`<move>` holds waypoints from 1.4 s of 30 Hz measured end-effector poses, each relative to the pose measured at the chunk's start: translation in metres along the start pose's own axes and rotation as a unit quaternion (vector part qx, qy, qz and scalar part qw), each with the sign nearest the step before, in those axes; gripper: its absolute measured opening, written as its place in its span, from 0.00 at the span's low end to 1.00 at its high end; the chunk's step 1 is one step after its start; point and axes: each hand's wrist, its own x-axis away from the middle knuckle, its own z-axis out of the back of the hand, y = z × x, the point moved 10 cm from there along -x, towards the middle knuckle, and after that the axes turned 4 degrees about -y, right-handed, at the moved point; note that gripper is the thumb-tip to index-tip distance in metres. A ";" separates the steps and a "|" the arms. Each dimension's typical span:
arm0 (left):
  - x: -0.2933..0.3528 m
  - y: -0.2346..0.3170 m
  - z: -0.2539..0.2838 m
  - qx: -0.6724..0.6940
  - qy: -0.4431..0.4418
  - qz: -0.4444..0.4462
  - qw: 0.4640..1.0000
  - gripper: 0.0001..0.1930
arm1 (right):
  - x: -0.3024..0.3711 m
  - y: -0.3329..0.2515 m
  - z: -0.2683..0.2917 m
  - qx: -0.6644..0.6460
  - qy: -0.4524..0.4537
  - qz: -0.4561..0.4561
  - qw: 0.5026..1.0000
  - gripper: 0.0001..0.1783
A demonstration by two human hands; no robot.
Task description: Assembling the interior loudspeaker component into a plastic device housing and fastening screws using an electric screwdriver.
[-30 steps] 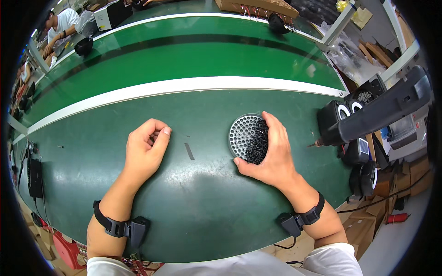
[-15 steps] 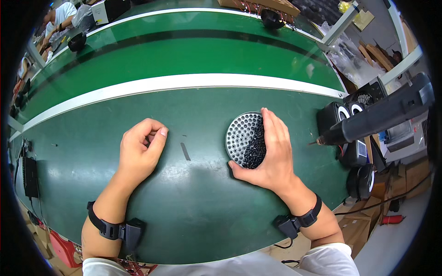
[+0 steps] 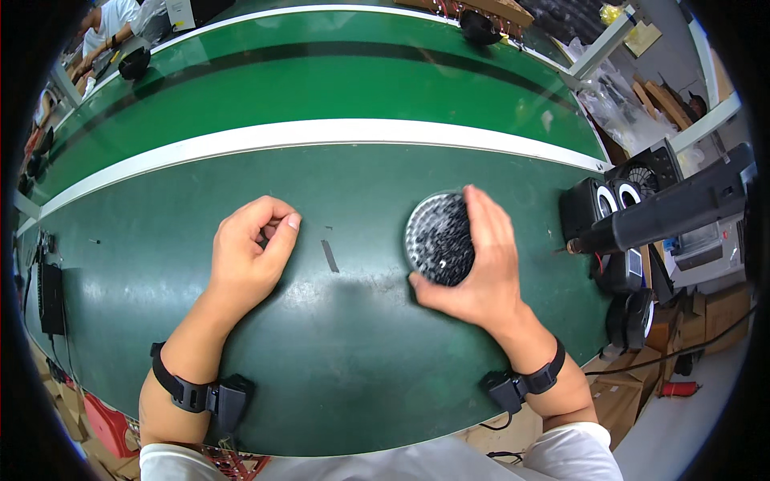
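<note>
My right hand (image 3: 493, 260) curves around the right side of a round, grey perforated tray (image 3: 415, 232), thumb at its near edge and fingers along its far right. Small black pieces (image 3: 451, 240), which look like screws, are spread over much of the tray; motion blurs them. To the left, my left hand (image 3: 253, 248) rests above the green table, thumb and forefinger pressed together and the other fingers curled. Whether anything sits in that pinch is hidden. Between the hands a thin dark strip (image 3: 330, 256) lies on the table.
A black electric screwdriver (image 3: 674, 200) juts in from the right, its tip above the table. Black round-fronted units (image 3: 589, 208) stand at the right edge. A black power adapter (image 3: 51, 298) lies far left. Beyond a white rail (image 3: 361, 132) runs a green conveyor belt (image 3: 321, 88).
The black pieces have spread leftward over holes that showed bare before, and the tray's contents are now blurred. My right hand keeps its grip; my left hand's pose is nearly the same.
</note>
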 end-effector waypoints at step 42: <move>-0.002 -0.001 -0.006 0.012 -0.018 0.010 1.000 0.06 | 0.002 0.001 -0.005 -0.052 -0.014 0.026 0.998 0.55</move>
